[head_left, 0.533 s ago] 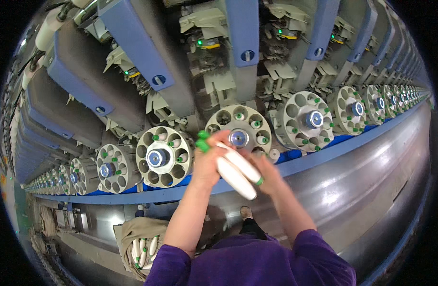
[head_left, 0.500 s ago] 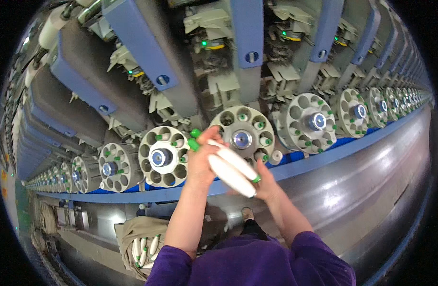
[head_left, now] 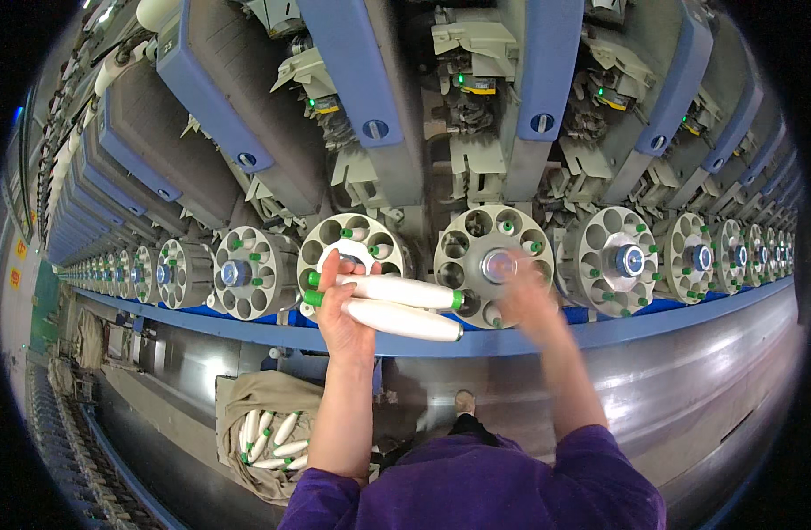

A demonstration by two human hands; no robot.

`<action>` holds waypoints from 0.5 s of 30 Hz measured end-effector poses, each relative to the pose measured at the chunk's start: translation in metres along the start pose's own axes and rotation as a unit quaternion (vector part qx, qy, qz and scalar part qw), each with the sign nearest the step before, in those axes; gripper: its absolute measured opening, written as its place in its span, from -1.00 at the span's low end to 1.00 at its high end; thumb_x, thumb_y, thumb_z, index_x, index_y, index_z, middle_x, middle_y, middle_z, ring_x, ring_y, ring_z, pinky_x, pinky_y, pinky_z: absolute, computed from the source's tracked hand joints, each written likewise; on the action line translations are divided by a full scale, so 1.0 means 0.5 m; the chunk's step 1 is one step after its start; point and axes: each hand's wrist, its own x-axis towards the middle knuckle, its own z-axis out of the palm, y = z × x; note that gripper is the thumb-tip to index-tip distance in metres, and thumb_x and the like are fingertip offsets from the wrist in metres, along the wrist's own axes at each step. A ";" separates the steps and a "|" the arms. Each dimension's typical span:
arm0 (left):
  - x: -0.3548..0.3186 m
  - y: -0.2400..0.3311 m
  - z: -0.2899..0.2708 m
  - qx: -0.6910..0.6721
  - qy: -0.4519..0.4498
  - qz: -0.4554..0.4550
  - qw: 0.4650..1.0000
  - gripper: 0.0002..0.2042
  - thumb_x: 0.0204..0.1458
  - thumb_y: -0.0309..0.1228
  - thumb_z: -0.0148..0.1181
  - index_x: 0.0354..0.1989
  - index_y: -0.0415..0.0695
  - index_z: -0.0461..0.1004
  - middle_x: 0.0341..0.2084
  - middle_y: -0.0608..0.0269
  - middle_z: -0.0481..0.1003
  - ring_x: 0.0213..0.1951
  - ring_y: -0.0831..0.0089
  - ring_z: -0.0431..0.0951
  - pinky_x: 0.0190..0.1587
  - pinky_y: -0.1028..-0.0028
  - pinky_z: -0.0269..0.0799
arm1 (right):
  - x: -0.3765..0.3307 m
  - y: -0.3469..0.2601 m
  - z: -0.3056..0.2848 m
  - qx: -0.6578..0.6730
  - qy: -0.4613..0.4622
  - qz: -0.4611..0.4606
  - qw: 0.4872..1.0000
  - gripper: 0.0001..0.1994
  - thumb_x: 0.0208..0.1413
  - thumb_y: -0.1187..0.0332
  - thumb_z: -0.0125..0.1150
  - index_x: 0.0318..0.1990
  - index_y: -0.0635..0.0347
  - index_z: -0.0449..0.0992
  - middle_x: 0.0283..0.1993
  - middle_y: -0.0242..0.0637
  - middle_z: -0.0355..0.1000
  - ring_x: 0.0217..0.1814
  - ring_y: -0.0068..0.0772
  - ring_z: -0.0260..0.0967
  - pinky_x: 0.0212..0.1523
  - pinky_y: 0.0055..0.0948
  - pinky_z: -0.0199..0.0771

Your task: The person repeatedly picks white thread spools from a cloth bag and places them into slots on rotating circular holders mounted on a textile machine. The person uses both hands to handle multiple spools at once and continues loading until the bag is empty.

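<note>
Two white yarn bobbins with green tube ends lie nearly level in my left hand (head_left: 345, 322), one above the other. The upper bobbin (head_left: 401, 291) and the lower bobbin (head_left: 407, 320) both point to the right, and my fingers close round their left ends. My right hand (head_left: 527, 300), smeared by motion, is at the lower right of a round bobbin magazine (head_left: 454, 274). Its fingers cannot be made out. Some of this magazine's round pockets hold green-tipped bobbins. Behind my left hand stands another round magazine (head_left: 313, 238), partly hidden.
More round magazines (head_left: 607, 259) line the blue rail (head_left: 405, 340) on both sides. Blue and grey machine housings (head_left: 551, 79) rise behind them. At lower left, a cloth-lined container (head_left: 238, 389) holds several white bobbins. Shiny metal flooring (head_left: 635, 380) lies at right.
My right hand has left the bobbins and moved up and right to the magazine. The bobbins have turned from slanting to nearly level in my left hand. The whole view has shifted.
</note>
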 end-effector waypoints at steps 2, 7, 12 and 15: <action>0.002 -0.004 -0.002 -0.038 -0.004 -0.014 0.999 -0.50 -0.20 -0.56 -0.02 0.06 -0.17 0.31 -0.31 0.25 0.36 -0.25 0.37 0.44 0.09 0.07 0.32 | 0.016 0.003 0.045 -0.047 -0.247 0.068 0.965 -0.52 0.09 0.08 0.09 0.13 0.02 0.23 -0.39 -0.47 0.26 -0.50 -0.64 0.16 -0.53 -0.66 0.20; 0.013 -0.027 -0.015 0.020 0.035 -0.040 0.998 -0.45 -0.24 -0.57 -0.07 0.09 -0.21 0.28 -0.39 0.26 0.32 -0.28 0.38 0.43 0.08 0.06 0.33 | 0.039 -0.053 -0.006 0.002 0.040 0.158 0.987 -0.79 0.15 0.17 0.07 -0.39 0.10 0.44 -0.69 -0.65 0.03 -0.69 -0.74 -0.13 -0.65 -0.69 -0.10; 0.054 -0.162 0.006 0.219 0.069 0.056 0.972 -0.60 -0.15 -0.67 -0.11 -0.05 -0.32 0.42 -0.39 0.26 0.31 -0.34 0.46 0.36 -0.09 0.41 0.39 | 0.066 -0.051 0.003 -0.108 -0.201 0.112 0.967 -0.81 0.20 0.26 0.01 -0.35 0.17 0.43 -0.67 -0.59 0.09 -0.69 -0.72 -0.02 -0.65 -0.67 0.02; 0.075 -0.223 0.007 0.410 0.045 0.181 0.893 -0.63 -0.15 -0.67 -0.09 -0.16 -0.16 0.53 -0.35 0.31 0.33 -0.33 0.48 0.34 -0.16 0.58 0.26 | 0.073 -0.032 0.043 -0.029 -0.175 0.151 0.972 -0.79 0.20 0.25 0.00 -0.35 0.19 0.42 -0.66 -0.61 0.07 -0.68 -0.72 -0.07 -0.63 -0.67 -0.03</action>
